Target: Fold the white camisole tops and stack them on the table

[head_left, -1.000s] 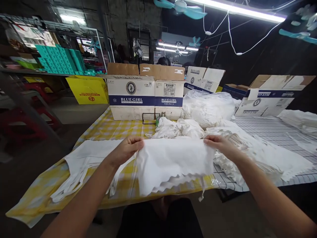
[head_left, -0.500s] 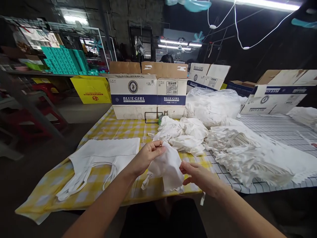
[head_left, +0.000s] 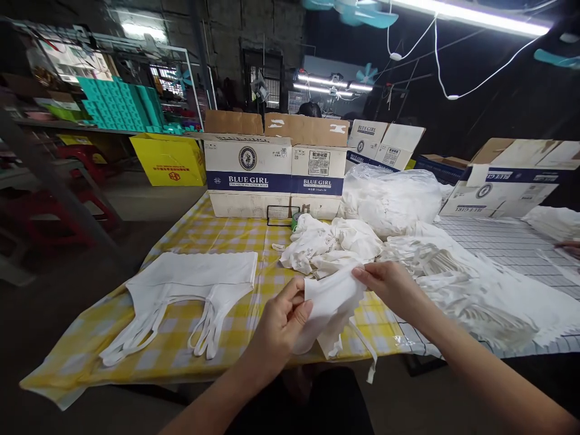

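Higher and further right than half a second ago, the right hand [head_left: 389, 283] has drawn its end of the white cloth [head_left: 328, 299] away from the left hand [head_left: 283, 317], which has come a little lower and nearer the body. The cloth now slants between them, raised above the near part of the counter [head_left: 203, 235]. Both hands are nearly closed: the left pinches the near edge between thumb and curled fingers, the right nips the far upper corner between thumb and fingertips.

It looks light, thin and very limp, likely a little stretchy, so it should fold and sag wherever nothing holds it. Slipping or tearing seems a small worry; creasing and twisting seem likelier. Two corners of the straight upper edge look the best hold, with light tension to flatten it. The wavy lower edge hangs loose, and a strap [head_left: 369, 347], which seems to belong to it, dangles past the counter's near edge, where it might snag or get caught under.

Left of the hands lies a flat stack [head_left: 194, 269] with its straps toward the near edge; yellow check shows between it and the left hand, giving that side some room. Beyond the cloth a crumpled heap [head_left: 308, 241] sits close, and the layered pile [head_left: 475, 296] spreads beneath and beside the right forearm, so a low sweep that way could brush it. Further back, the bag [head_left: 394, 199] and the box [head_left: 249, 163] limit the far reach.
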Tool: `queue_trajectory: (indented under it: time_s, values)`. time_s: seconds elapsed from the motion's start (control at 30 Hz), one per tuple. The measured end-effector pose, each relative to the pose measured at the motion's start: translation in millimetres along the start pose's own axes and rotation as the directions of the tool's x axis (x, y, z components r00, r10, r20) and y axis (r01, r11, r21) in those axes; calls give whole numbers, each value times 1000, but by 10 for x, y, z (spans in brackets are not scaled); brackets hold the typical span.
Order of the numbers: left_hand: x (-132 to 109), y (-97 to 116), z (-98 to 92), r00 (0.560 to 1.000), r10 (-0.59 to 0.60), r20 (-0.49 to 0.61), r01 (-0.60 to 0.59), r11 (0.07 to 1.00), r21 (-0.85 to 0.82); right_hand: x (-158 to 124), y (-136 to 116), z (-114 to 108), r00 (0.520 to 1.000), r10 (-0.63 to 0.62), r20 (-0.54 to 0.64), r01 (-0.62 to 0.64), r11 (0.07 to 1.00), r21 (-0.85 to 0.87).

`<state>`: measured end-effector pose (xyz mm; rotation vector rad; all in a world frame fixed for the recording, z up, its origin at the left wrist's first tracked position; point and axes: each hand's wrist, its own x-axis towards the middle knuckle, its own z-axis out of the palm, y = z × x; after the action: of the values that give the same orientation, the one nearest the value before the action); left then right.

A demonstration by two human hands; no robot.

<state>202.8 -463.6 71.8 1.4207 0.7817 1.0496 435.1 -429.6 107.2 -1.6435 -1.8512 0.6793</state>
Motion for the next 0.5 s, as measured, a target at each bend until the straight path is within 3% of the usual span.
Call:
queue_trajectory:
  time_s: [0.1,0.17,0.3,0.43,0.5]
  values:
    - [-112,-78,160,995,5,-101,-5,1000,0,-8,-113,-69,997,-26,-67,17,991,-131]
    - [-190,-139,268,993,-1,-119,-1,1000,-19,-12,-216,-128,997,-60,-39,59,998,-33]
    - [-332,-259,424,998,13,-53,-14,999,-31,1,-376,-218,979,-73,191,6,944,329]
    - [-392,-249,400,994,54,99,-59,997,50,-22,-431,-262,939,-56,340,-144,833,534]
    - [-356,-138,320,994,98,39,-102,984,148,-72,-466,-301,894,-76,442,-226,774,591]
